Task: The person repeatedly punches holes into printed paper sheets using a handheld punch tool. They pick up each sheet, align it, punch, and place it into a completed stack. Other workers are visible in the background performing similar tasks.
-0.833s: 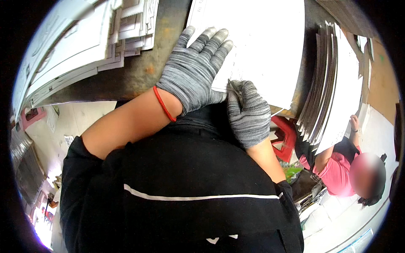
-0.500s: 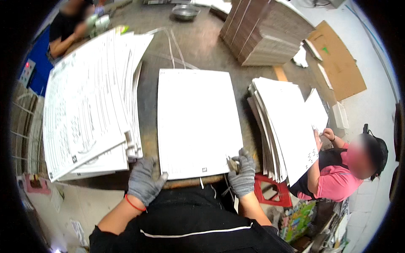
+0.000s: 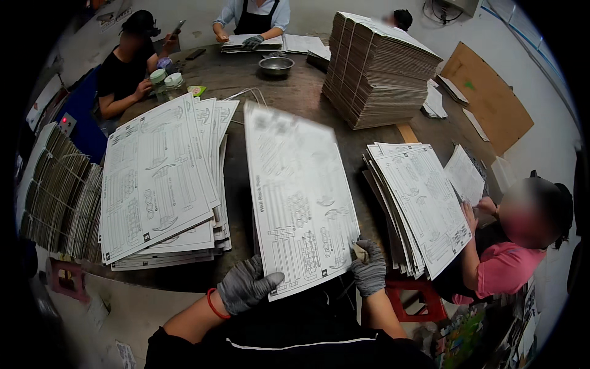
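Observation:
Between two stacks, a white printed sheet [image 3: 304, 203] with line drawings is held at a slant over the table, its far edge smeared by motion. My left hand [image 3: 247, 285], in a grey knit glove with a red cord at the wrist, grips the near left corner, thumb on top. My right hand [image 3: 370, 270], gloved alike, is closed at the near right corner; a small tan bit shows at its fingertips, its kind unclear. To the left lies a fanned stack of printed sheets [image 3: 157, 178]; to the right stands another stack of printed sheets [image 3: 421, 200].
A tall strapped stack of cardboard [image 3: 378, 74] stands at the back right, near a metal bowl [image 3: 276, 66]. Lidded jars [image 3: 167, 86] sit far left. Co-workers are around the table, one in pink [image 3: 507, 267] close at right. A red stool [image 3: 415, 301] is below.
The sheet, squarely before me half a second ago, is now tilted and turned, with both hands at its near corners. My view has tipped up, showing more of the far side.

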`<state>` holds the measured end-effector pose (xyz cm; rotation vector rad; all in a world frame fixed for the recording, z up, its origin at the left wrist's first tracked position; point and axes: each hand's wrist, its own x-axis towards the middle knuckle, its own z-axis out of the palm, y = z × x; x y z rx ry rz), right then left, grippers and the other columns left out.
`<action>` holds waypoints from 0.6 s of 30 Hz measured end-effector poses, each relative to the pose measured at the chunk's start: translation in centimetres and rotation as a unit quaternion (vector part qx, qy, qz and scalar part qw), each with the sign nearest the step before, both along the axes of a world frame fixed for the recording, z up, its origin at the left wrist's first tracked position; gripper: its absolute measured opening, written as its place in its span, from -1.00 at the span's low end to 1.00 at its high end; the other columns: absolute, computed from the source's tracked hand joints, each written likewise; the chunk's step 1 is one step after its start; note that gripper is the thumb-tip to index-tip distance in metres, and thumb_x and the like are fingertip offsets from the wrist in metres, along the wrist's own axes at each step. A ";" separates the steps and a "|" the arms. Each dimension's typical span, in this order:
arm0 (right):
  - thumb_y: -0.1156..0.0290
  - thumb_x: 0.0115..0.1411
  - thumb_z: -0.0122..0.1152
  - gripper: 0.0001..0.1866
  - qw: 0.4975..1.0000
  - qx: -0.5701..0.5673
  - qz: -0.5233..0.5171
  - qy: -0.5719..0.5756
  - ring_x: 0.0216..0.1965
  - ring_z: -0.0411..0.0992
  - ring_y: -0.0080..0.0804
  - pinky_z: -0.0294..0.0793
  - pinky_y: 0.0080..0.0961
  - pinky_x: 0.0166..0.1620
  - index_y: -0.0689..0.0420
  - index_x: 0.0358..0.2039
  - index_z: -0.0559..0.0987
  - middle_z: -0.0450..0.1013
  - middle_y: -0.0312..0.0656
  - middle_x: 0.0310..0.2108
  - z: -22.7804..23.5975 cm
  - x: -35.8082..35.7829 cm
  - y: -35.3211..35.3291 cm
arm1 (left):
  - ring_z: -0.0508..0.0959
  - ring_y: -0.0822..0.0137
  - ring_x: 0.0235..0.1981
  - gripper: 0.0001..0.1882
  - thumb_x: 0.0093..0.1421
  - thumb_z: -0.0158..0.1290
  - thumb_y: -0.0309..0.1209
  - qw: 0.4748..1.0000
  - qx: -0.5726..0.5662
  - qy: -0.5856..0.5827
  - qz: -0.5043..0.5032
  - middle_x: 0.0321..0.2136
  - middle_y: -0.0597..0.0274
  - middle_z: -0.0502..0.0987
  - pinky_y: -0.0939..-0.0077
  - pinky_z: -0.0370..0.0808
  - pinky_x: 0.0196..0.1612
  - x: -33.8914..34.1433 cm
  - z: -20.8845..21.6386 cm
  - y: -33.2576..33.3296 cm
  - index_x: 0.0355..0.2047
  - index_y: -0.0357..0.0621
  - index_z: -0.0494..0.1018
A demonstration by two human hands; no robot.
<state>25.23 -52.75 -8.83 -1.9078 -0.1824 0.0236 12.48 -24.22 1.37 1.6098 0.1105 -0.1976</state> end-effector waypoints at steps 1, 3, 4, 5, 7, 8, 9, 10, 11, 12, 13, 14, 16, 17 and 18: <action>0.74 -0.05 0.06 -0.56 0.999 0.027 0.004 -0.032 0.14 0.36 -0.21 0.31 -0.38 0.21 0.24 -0.08 0.45 0.38 0.05 0.11 0.2 -0.1 0.3 | 0.55 0.26 -0.01 -0.49 0.29 0.03 -0.27 0.999 0.022 -0.027 -0.013 -0.04 -0.04 0.56 0.46 0.47 0.01 -0.4 0.7 0.3 0.15 -0.35 0.31; 0.72 0.00 0.11 -0.60 0.993 0.073 0.005 -0.095 0.12 0.38 -0.25 0.34 -0.38 0.18 0.23 -0.09 0.46 0.39 0.03 0.10 1.6 -0.6 1.0 | 0.55 0.26 -0.03 -0.46 0.29 0.06 -0.27 0.994 0.079 -0.073 0.031 -0.04 0.01 0.56 0.49 0.47 0.00 -1.9 2.9 1.5 0.18 -0.33 0.29; 0.71 0.02 0.12 -0.61 0.990 0.088 0.020 -0.112 0.10 0.39 -0.27 0.36 -0.38 0.17 0.22 -0.09 0.46 0.40 0.02 0.09 2.5 -0.7 1.5 | 0.55 0.25 -0.04 -0.45 0.28 0.07 -0.27 0.988 0.107 -0.095 0.053 -0.05 0.04 0.56 0.50 0.47 -0.01 -2.6 3.2 2.5 0.19 -0.32 0.27; 0.71 0.04 0.13 -0.62 0.985 0.113 0.041 -0.126 0.09 0.40 -0.29 0.37 -0.39 0.15 0.22 -0.09 0.46 0.41 0.01 0.08 3.3 -0.7 2.6 | 0.54 0.26 -0.04 -0.44 0.28 0.08 -0.29 0.968 0.104 -0.157 0.163 -0.02 0.06 0.54 0.51 0.46 0.01 -3.9 2.8 3.7 0.21 -0.29 0.26; 0.72 0.08 0.09 -0.64 0.980 0.098 0.084 -0.152 0.01 0.44 -0.37 0.44 -0.45 0.08 0.19 -0.08 0.46 0.43 -0.03 0.05 3.4 -0.5 4.1 | 0.49 0.28 -0.01 -0.42 0.27 0.10 -0.30 0.878 0.101 -0.250 0.395 0.03 0.08 0.48 0.51 0.45 0.02 -5.9 4.0 6.0 0.23 -0.26 0.24; 0.71 0.08 0.10 -0.64 0.983 0.101 0.091 -0.121 -0.01 0.45 -0.39 0.45 -0.46 0.05 0.19 -0.08 0.46 0.44 -0.03 0.04 3.4 -0.4 3.6 | 0.47 0.29 0.00 -0.41 0.26 0.11 -0.31 0.814 0.060 -0.283 0.503 0.05 0.09 0.44 0.51 0.44 0.02 -5.3 3.4 7.4 0.24 -0.24 0.24; 0.71 0.07 0.10 -0.63 0.984 0.123 0.102 -0.079 -0.04 0.45 -0.40 0.47 -0.48 0.03 0.19 -0.07 0.46 0.44 -0.04 0.03 3.0 -0.5 3.9 | 0.45 0.31 0.03 -0.42 0.28 0.10 -0.32 0.804 0.141 -0.275 0.509 0.09 0.07 0.42 0.51 0.43 0.04 -5.8 4.6 9.7 0.25 -0.25 0.22; 0.71 0.07 0.11 -0.63 0.982 0.147 0.114 -0.037 -0.06 0.46 -0.42 0.48 -0.49 0.01 0.19 -0.07 0.45 0.44 -0.05 0.02 2.8 -0.6 4.2 | 0.42 0.33 0.05 -0.42 0.29 0.08 -0.34 0.786 0.222 -0.266 0.512 0.12 0.05 0.39 0.50 0.42 0.06 -6.5 6.2 12.2 0.26 -0.26 0.21; 0.70 0.07 0.08 -0.64 0.983 0.144 0.113 -0.013 -0.13 0.48 -0.46 0.50 -0.52 -0.04 0.20 -0.08 0.45 0.48 -0.09 -0.04 2.6 -0.5 4.7 | 0.43 0.33 0.05 -0.44 0.31 0.06 -0.38 0.801 0.220 -0.260 0.492 0.12 0.05 0.39 0.49 0.41 0.07 -7.4 7.3 14.0 0.26 -0.28 0.20; 0.70 0.07 0.06 -0.64 0.985 0.112 0.128 0.022 -0.13 0.48 -0.46 0.50 -0.53 -0.04 0.21 -0.08 0.45 0.49 -0.10 -0.06 2.6 -0.3 5.0 | 0.43 0.33 0.05 -0.46 0.32 0.03 -0.41 0.815 0.218 -0.252 0.473 0.13 0.05 0.39 0.48 0.40 0.09 -8.4 7.9 15.9 0.26 -0.29 0.19; 0.70 0.07 0.05 -0.64 0.985 0.083 0.140 0.054 -0.14 0.49 -0.45 0.50 -0.53 -0.03 0.21 -0.08 0.45 0.50 -0.11 -0.08 2.8 -0.1 5.0 | 0.43 0.32 0.07 -0.50 0.31 0.01 -0.52 0.829 0.192 -0.240 0.468 0.12 0.04 0.41 0.45 0.37 0.14 -9.7 7.4 19.1 0.23 -0.33 0.23; 0.70 0.08 0.03 -0.65 0.982 0.050 0.158 0.090 -0.15 0.49 -0.45 0.50 -0.54 -0.03 0.22 -0.08 0.45 0.51 -0.12 -0.10 2.7 -0.1 5.2 | 0.43 0.30 0.07 -0.51 0.29 0.03 -0.54 0.829 0.226 -0.192 0.474 0.11 0.03 0.42 0.44 0.36 0.14 -11.2 6.1 22.2 0.22 -0.33 0.25; 0.66 0.09 0.03 -0.63 0.981 0.050 0.172 0.076 -0.17 0.52 -0.39 0.51 -0.52 -0.04 0.25 -0.04 0.44 0.53 -0.09 -0.17 -0.3 0.4 5.3 | 0.44 0.27 0.08 -0.51 0.26 0.07 -0.56 0.825 0.284 -0.090 0.479 0.09 0.01 0.44 0.42 0.36 0.16 -13.4 3.3 26.2 0.19 -0.35 0.29; 0.64 0.09 0.05 -0.62 0.983 0.002 0.169 0.067 -0.17 0.52 -0.37 0.51 -0.50 -0.04 0.25 -0.03 0.44 0.53 -0.07 -0.18 -0.2 0.6 5.3 | 0.45 0.23 0.07 -0.52 0.22 0.09 -0.56 0.694 0.537 -0.002 0.480 0.08 -0.04 0.45 0.39 0.35 0.18 -12.1 4.0 24.0 0.16 -0.35 0.33; 0.63 0.09 0.06 -0.61 0.983 -0.042 0.169 0.061 -0.17 0.52 -0.34 0.51 -0.49 -0.04 0.26 -0.01 0.44 0.53 -0.06 -0.18 -0.3 0.8 5.4 | 0.45 0.21 0.06 -0.51 0.20 0.12 -0.56 0.657 0.575 -0.040 0.485 0.05 -0.05 0.46 0.37 0.36 0.18 -11.3 4.6 22.8 0.15 -0.33 0.34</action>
